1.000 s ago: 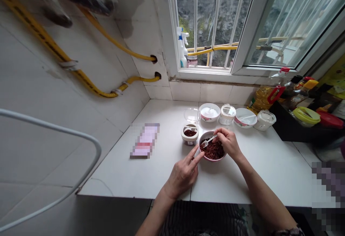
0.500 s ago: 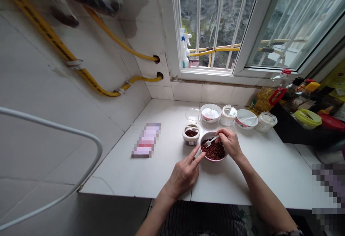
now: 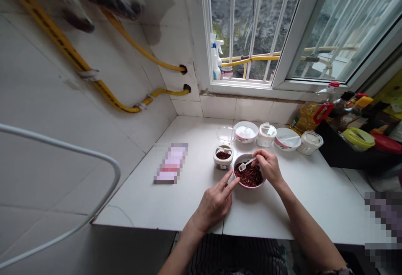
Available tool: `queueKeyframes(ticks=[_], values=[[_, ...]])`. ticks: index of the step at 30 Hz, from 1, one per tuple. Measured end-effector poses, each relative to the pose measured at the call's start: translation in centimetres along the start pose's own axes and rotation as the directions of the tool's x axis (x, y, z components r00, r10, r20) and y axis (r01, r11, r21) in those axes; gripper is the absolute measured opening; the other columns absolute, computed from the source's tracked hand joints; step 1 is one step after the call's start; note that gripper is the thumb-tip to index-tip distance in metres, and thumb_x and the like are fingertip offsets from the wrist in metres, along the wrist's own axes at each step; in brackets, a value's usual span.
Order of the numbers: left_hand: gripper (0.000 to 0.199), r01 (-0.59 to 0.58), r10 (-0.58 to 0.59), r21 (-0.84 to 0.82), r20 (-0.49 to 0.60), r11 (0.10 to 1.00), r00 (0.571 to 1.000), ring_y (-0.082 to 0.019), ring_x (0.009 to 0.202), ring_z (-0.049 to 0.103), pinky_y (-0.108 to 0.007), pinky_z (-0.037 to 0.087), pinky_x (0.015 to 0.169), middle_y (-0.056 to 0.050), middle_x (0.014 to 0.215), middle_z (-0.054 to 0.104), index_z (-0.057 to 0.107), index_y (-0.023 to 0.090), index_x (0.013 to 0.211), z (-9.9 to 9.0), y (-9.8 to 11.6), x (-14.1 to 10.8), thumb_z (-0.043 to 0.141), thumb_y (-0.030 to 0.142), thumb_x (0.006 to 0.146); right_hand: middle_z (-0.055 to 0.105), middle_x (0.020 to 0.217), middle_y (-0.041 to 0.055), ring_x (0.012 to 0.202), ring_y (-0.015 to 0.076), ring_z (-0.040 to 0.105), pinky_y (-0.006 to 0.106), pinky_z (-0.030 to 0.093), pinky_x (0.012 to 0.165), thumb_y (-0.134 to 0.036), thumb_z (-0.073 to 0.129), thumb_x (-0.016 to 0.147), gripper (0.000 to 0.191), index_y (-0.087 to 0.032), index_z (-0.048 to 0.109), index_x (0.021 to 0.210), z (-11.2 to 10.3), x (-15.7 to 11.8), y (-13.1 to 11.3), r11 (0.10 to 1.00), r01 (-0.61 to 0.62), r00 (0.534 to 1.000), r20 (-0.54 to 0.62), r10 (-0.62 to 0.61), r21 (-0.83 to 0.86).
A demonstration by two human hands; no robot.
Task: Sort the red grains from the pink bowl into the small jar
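the right hand [image 3: 266,167] pinches a small white spoon [image 3: 248,163] over dark-red dried spice [image 3: 251,178] in the pink-rimmed bowl [image 3: 243,158]. the left hand [image 3: 216,203], two fingers extended and apart, touches the bowl's near-left rim. left of the bowl stands an open seasoning jar [image 3: 219,163].
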State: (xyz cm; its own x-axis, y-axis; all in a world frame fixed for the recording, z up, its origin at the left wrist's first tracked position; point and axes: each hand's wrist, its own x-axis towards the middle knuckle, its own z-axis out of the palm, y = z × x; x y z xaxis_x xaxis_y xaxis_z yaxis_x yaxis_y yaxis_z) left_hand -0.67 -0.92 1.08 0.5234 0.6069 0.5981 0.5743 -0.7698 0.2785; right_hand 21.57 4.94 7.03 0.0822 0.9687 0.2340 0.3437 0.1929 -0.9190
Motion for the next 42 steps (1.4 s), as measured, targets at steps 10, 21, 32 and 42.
queueKeyframes(ticks=[10, 21, 32, 42], values=[[0.063, -0.005, 0.005, -0.01, -0.008, 1.0, 1.0, -0.025, 0.122, 0.063, -0.033, 0.06, 0.091, -0.019, 0.152, 0.044, 0.042, 0.017, 0.147, 0.1, 0.0, 0.1, 0.044, 0.002, 0.087, 0.075, 0.072, 0.0041, 0.072, 0.0218, 0.072, 0.036, 0.055, 0.076, -0.038, 0.053, 0.087, 0.019, -0.02, 0.062, 0.09, 0.7, 0.4, -1.2, 0.975, 0.009, 0.999, -0.045, 0.001, 0.224], [0.063, -0.002, 0.002, -0.006, -0.003, 1.0, 1.0, -0.025, 0.123, 0.062, -0.033, 0.059, 0.093, -0.018, 0.153, 0.043, 0.043, 0.016, 0.147, 0.0, 0.0, 0.0, 0.043, 0.001, 0.086, 0.077, 0.084, 0.0028, 0.079, 0.0208, 0.068, 0.042, 0.044, 0.097, -0.014, 0.045, 0.094, 0.02, -0.023, 0.063, 0.097, 1.3, -0.4, -2.4, 0.762, 0.571, 0.808, 0.045, -0.588, -0.305], [0.064, 0.003, -0.003, -0.001, -0.001, 1.0, 1.0, -0.026, 0.122, 0.064, -0.034, 0.061, 0.089, -0.019, 0.152, 0.044, 0.036, 0.02, 0.152, 0.2, -0.1, -0.1, 0.043, 0.004, 0.09, 0.071, 0.06, -0.0002, 0.075, 0.0221, 0.067, 0.04, 0.044, 0.094, -0.018, 0.047, 0.083, 0.019, -0.024, 0.063, 0.074, 0.5, -0.1, 0.5, 0.914, 0.281, 0.96, 0.085, -0.268, -0.292], [0.066, 0.014, -0.014, -0.022, 0.014, 1.0, 1.0, -0.025, 0.125, 0.062, -0.034, 0.059, 0.093, -0.017, 0.155, 0.041, 0.037, 0.02, 0.151, 0.1, -0.1, -0.1, 0.044, 0.002, 0.088, 0.071, 0.056, 0.0003, 0.057, 0.0195, 0.068, 0.031, 0.052, 0.065, -0.032, 0.05, 0.077, 0.017, -0.021, 0.063, 0.076, -0.5, 0.2, -0.1, 0.992, -0.069, 0.997, 0.042, 0.064, 0.105]])
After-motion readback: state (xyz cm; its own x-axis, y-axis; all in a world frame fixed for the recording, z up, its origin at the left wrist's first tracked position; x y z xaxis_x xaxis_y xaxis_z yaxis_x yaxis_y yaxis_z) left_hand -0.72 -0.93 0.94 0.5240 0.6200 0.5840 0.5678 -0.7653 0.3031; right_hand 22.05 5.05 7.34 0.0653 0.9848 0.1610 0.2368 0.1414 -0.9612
